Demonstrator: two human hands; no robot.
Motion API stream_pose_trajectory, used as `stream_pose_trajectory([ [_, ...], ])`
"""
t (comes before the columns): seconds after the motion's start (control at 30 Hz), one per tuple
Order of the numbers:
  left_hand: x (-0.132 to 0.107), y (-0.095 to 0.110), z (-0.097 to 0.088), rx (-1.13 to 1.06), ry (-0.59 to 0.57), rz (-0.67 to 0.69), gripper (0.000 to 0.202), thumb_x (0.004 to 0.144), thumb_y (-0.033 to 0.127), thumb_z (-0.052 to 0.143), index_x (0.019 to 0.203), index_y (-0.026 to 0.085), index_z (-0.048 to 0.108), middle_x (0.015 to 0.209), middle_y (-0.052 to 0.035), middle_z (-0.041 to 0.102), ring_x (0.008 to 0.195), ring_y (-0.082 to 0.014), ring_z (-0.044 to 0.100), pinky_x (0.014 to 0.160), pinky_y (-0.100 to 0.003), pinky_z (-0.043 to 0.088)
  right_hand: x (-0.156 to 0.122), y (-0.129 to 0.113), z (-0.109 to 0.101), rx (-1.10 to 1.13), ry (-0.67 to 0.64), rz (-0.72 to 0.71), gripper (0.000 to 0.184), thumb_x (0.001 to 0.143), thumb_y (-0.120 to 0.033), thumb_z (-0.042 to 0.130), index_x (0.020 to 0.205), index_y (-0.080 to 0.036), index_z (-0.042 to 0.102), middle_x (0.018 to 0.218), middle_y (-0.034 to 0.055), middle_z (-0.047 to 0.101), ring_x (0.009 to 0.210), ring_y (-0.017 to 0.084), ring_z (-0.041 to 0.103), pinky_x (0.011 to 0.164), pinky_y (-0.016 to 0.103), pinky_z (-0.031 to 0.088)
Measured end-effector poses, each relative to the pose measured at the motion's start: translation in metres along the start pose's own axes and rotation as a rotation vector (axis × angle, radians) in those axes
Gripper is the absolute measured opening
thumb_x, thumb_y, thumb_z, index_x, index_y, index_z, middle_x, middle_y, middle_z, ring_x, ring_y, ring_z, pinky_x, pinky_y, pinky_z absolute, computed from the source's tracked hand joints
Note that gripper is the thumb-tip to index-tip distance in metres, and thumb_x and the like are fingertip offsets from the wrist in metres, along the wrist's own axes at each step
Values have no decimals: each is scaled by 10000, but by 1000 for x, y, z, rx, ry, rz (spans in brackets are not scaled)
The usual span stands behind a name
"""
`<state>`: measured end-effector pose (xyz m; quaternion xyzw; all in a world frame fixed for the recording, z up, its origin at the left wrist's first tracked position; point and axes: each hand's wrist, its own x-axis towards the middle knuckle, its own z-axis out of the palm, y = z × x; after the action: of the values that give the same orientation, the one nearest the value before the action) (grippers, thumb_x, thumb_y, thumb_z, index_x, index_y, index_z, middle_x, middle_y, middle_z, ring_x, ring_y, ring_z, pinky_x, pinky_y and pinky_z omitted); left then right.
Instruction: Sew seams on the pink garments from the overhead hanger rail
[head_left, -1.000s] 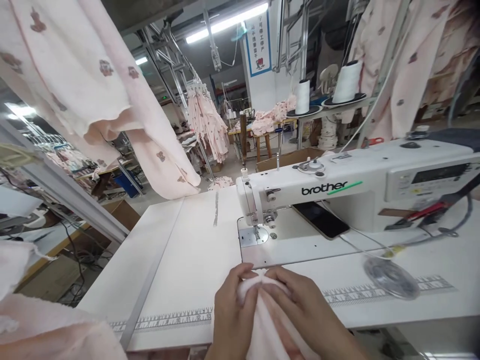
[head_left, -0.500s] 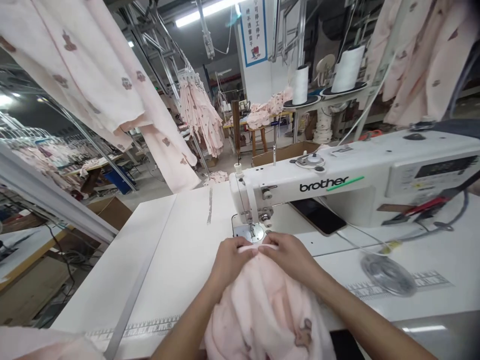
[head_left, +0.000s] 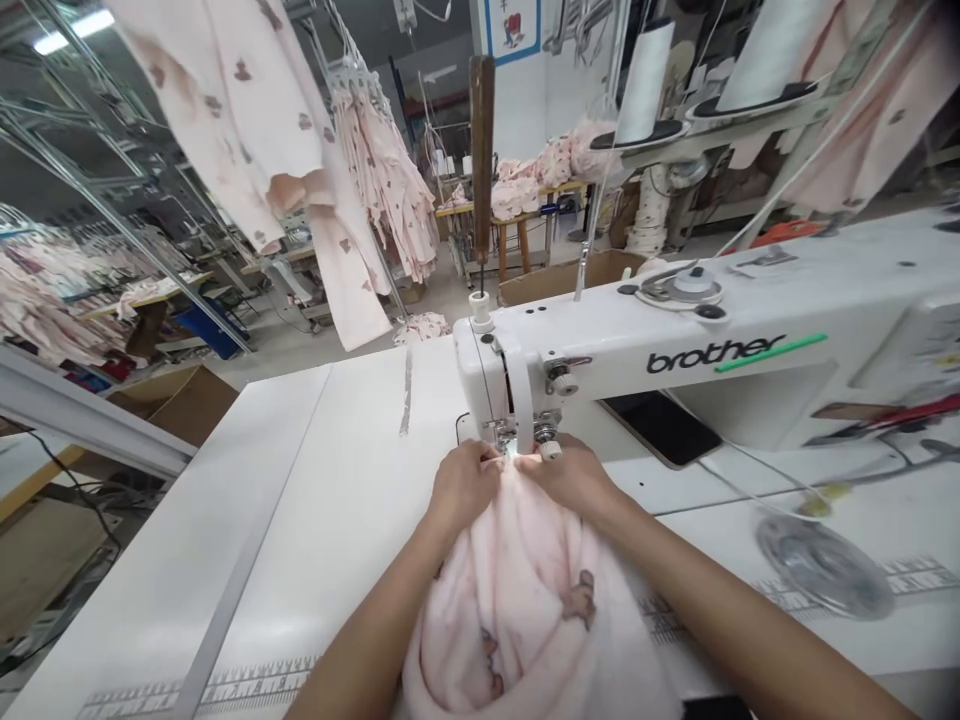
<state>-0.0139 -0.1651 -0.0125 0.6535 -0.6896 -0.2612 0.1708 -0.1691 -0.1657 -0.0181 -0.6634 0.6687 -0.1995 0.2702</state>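
A bunched pale pink garment (head_left: 525, 600) with small brown bear prints lies on the white sewing table (head_left: 300, 540) between my forearms. My left hand (head_left: 463, 485) pinches its far edge just left of the needle. My right hand (head_left: 574, 478) grips the same edge just right of the needle. Both hands press the fabric edge under the presser foot (head_left: 514, 448) of the white Brother sewing machine (head_left: 675, 360). Fingers of both hands are curled on the cloth.
A dark phone (head_left: 664, 428) lies under the machine arm with a cable running right. A round clear disc (head_left: 825, 565) rests on the table at right. Thread cones (head_left: 645, 70) stand behind the machine. Pink garments (head_left: 247, 120) hang overhead at left; a cardboard box (head_left: 176, 400) sits beyond the table's left edge.
Both hands have carried the pink garment forward from the table's near edge up to the needle. The view has moved closer to the machine.
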Motion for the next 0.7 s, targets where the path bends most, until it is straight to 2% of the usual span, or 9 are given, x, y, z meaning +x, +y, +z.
stream_pose_trajectory([
  [0.23,0,6,1,31,19,-23,156,753,214,449,803,203,596,919,-51,653,841,-221,592,677,-289,397,-4,-1,-1,-11,29,-30,86,770,-230,540,756,-191,615,662,0,593,602,151,520,536,227,316],
  [0.47,2,3,1,42,26,35,157,756,156,439,820,185,580,917,-66,639,855,-223,595,690,-286,397,-4,1,4,-36,99,-86,94,781,-199,526,745,-194,612,646,-10,600,589,142,516,523,219,295],
  [0.7,8,-2,-4,-9,-7,88,191,793,190,478,957,178,575,951,-48,655,875,-203,598,704,-269,407,-4,2,8,-103,124,-100,113,787,-192,509,799,-186,621,700,9,623,622,149,530,516,230,274],
])
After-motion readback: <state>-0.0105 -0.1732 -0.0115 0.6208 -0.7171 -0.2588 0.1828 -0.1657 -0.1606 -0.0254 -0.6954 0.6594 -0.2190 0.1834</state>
